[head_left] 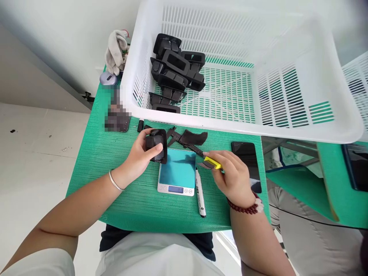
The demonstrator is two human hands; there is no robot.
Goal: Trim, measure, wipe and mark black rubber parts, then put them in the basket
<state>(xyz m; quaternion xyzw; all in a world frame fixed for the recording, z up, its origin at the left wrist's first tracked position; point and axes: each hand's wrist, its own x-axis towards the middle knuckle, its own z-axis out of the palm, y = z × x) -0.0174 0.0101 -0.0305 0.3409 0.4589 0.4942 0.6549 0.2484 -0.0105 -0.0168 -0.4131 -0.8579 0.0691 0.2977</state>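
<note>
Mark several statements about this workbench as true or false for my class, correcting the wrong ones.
1. The left hand holds a black part. True.
2. The marker lies on top of the scale. False: the marker lies beside the scale.
3. The right hand holds the marker. False: the right hand holds a yellow tool.
4. A beaded bracelet circles the right wrist. True.
</note>
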